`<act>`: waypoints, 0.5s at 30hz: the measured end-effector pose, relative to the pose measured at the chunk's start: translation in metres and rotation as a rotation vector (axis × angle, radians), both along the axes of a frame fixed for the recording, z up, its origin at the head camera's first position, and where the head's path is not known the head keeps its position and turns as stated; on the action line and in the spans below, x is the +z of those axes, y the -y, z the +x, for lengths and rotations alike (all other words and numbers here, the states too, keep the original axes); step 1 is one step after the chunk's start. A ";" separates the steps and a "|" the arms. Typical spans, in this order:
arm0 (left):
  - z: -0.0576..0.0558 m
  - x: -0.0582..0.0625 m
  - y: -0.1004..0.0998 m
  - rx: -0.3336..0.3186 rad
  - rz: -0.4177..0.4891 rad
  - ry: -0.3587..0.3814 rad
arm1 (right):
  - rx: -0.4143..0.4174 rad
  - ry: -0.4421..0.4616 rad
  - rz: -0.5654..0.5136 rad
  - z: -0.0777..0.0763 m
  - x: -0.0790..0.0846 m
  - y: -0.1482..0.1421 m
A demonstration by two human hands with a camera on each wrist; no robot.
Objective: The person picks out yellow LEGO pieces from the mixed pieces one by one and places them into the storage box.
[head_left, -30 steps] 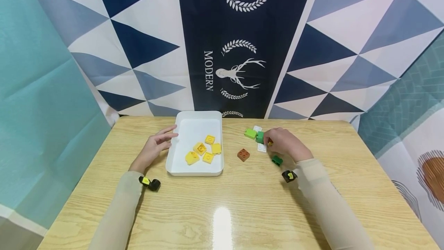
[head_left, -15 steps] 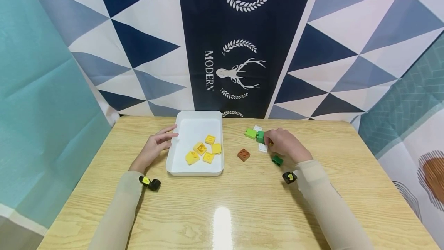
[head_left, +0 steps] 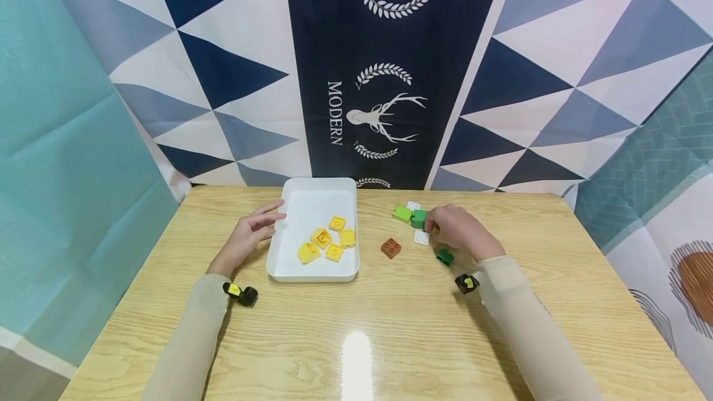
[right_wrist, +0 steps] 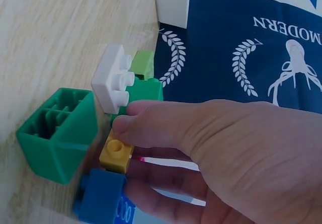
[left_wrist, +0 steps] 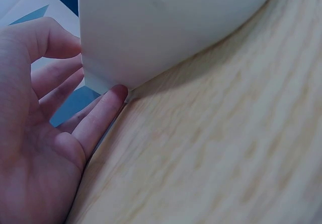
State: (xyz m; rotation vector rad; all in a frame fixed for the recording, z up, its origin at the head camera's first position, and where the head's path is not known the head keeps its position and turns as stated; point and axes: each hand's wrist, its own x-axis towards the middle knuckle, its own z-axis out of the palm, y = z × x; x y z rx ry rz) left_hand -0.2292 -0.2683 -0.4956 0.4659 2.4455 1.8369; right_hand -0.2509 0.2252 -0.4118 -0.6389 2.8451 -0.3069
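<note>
My left hand (head_left: pixel 247 237) rests at the left side of a white tray (head_left: pixel 312 280), its fingertips at the rim. In the left wrist view, the fingertips of that hand (left_wrist: pixel 60 133) touch the tray's outer wall. Several yellow toy bricks (head_left: pixel 321 238) lie in the tray. My right hand (head_left: pixel 453 228) is among the loose bricks to the right. In the right wrist view, its thumb and fingers pinch a small yellow brick (right_wrist: pixel 116 152). A blue brick (right_wrist: pixel 103 196), a white brick (right_wrist: pixel 108 78) and green bricks (right_wrist: pixel 60 133) are close around the fingers.
A brown brick (head_left: pixel 391 248) lies between tray and right hand. The lime brick (head_left: pixel 402 214) and another white brick (head_left: pixel 413 205) sit near the table's back edge. A patterned cloth (head_left: pixel 367 79) hangs behind the wooden table (head_left: pixel 301 339).
Almost nothing differs. The right hand and its wrist have shifted very slightly to the right; the left hand, tray and bricks stay in place.
</note>
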 end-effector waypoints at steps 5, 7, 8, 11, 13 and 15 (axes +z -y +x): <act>0.000 0.001 0.000 0.000 -0.002 -0.004 | 0.034 -0.026 -0.011 -0.001 0.005 0.001; 0.000 0.001 0.000 0.000 -0.003 -0.001 | 0.041 -0.023 -0.017 -0.002 0.006 0.001; 0.000 0.001 0.000 0.000 -0.002 0.000 | 0.045 -0.020 -0.020 -0.002 0.007 0.001; 0.000 0.000 0.000 0.000 -0.005 0.002 | 0.056 -0.017 -0.019 -0.004 0.009 0.001; 0.000 0.000 0.000 -0.001 -0.005 0.004 | 0.066 -0.015 -0.011 -0.005 0.011 0.000; 0.000 0.001 0.000 -0.001 -0.007 0.004 | 0.076 -0.021 -0.003 -0.007 0.015 0.000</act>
